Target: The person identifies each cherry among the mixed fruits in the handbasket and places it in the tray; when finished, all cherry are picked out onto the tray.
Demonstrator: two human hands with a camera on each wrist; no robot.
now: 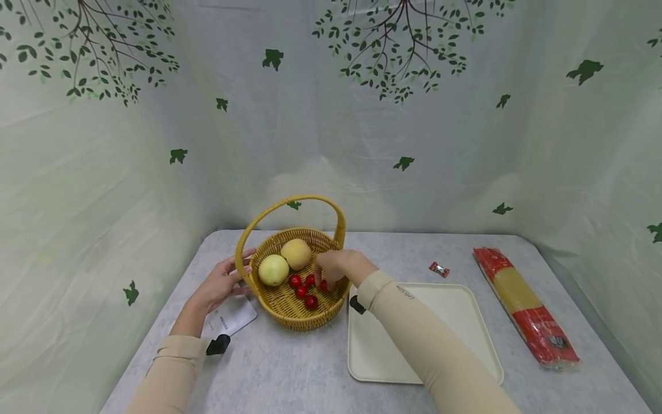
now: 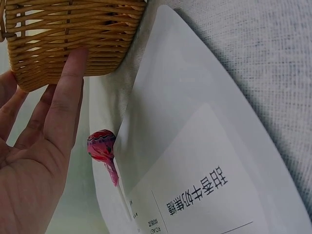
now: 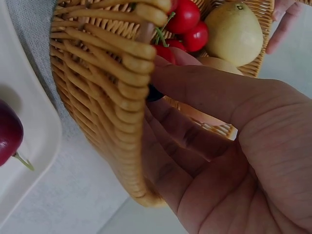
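A yellow wicker basket (image 1: pixel 297 319) with a tall handle holds two pale yellow round fruits (image 1: pixel 273 270) and several red cherries (image 1: pixel 311 302). My right hand (image 1: pixel 333 267) reaches over the basket's right side. Its thumb and index finger pinch a red cherry (image 3: pixel 165 52) inside, partly hidden by the thumb. My left hand (image 1: pixel 222 282) rests against the basket's left side with fingers extended, one fingertip on the weave in the left wrist view. Under that hand lies a white pouch (image 1: pixel 235 316) with printed text, and a lollipop (image 2: pixel 101 146) in a pink-red wrapper beside it.
A cream tray (image 1: pixel 450 310) lies right of the basket, partly under my right forearm. A dark red cherry (image 3: pixel 7 131) sits on it in the right wrist view. Farther right are a small wrapped candy (image 1: pixel 439 269) and a long red-and-yellow packet (image 1: pixel 527 307).
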